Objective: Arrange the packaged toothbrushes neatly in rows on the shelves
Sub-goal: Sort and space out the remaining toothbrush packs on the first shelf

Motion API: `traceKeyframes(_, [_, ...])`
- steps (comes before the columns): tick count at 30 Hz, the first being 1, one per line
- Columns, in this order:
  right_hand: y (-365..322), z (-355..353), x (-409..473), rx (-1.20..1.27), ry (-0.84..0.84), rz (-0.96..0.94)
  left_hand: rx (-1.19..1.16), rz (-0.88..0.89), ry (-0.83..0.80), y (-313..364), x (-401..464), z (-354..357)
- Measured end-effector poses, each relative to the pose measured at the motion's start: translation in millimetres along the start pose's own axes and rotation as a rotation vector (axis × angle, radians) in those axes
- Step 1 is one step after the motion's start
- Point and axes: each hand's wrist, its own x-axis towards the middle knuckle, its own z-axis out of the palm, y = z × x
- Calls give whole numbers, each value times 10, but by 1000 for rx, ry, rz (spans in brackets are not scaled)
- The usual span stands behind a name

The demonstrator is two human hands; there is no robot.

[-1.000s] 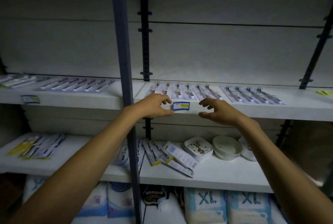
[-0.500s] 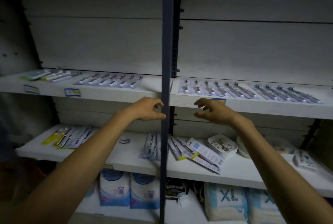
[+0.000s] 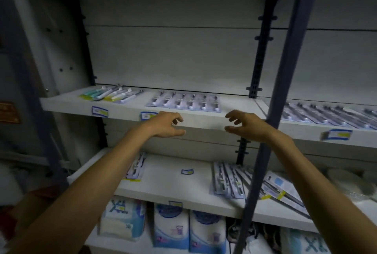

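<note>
Since the earlier frame my view has swung left: the blue upright post [image 3: 285, 98] that stood in the middle now sits to the right, crossing in front of my right forearm, and both hands have come to the left bay of the upper shelf [image 3: 204, 120]. My left hand [image 3: 165, 125] and right hand [image 3: 246, 126] are both stretched forward at the shelf's front edge, palms facing each other, well apart, with a bare stretch of shelf lip between them. On each hand the fingers are loosely curled and spread, thumb below, and they hold nothing.

Just above and between the hands lies a row of packaged toothbrushes [image 3: 185, 101], flat on the shelf, side by side and overlapping slightly, heads toward the front edge. To its left is a looser group of green and white packs [image 3: 108, 94], fanned at an angle. Another long row [image 3: 326, 114] lies on the right bay behind the post. On the lower shelf [image 3: 173, 188] a skewed pile of packs [image 3: 230, 180] sits near the post, and one pack [image 3: 136, 167] shows beside my left forearm.
</note>
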Motion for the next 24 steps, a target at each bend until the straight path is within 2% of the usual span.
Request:
traceKeyframes(12, [-319,207,950,-8,124,-133,-40,36,126,-607,321,-445])
traceKeyframes(24, [-989,654,1832,-28,102,-172,-84,14,223,-1666,560,-861])
